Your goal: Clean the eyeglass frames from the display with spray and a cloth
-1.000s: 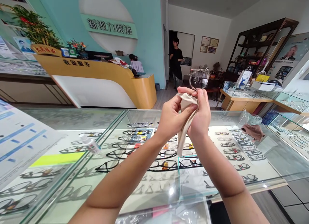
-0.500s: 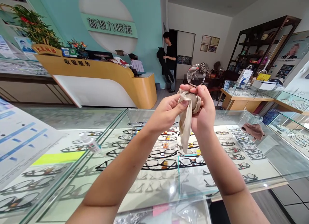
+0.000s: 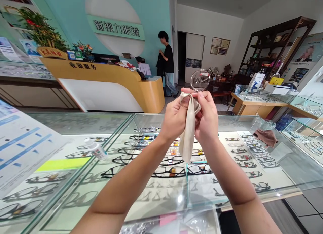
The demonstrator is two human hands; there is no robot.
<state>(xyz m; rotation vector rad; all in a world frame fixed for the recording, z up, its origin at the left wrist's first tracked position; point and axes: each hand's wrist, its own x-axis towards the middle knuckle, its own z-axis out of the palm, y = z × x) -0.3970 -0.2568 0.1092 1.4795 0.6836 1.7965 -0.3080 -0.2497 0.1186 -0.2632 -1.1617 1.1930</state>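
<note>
I hold a pair of thin-rimmed eyeglasses [image 3: 200, 80] up in front of me, one round lens showing above my fingers. My left hand [image 3: 174, 118] pinches a beige cleaning cloth [image 3: 188, 133] against the hidden lens, and the cloth hangs down between my wrists. My right hand [image 3: 207, 118] is closed on the glasses frame from the right side, its fingers touching the cloth too. Both hands hover above a glass display counter [image 3: 151, 193] filled with rows of eyeglass frames.
A small white bottle [image 3: 96, 149] lies on the counter at left, by a printed poster [image 3: 22, 146]. A brown cloth [image 3: 264, 137] lies on the counter at right. A yellow reception desk [image 3: 106, 82] stands behind; a person in black [image 3: 166, 64] stands near it. Shelves are at far right.
My hands shifted slightly left with the glasses and the cloth folded tighter over the lens. The person in black walked from the doorway leftward to the reception desk.
</note>
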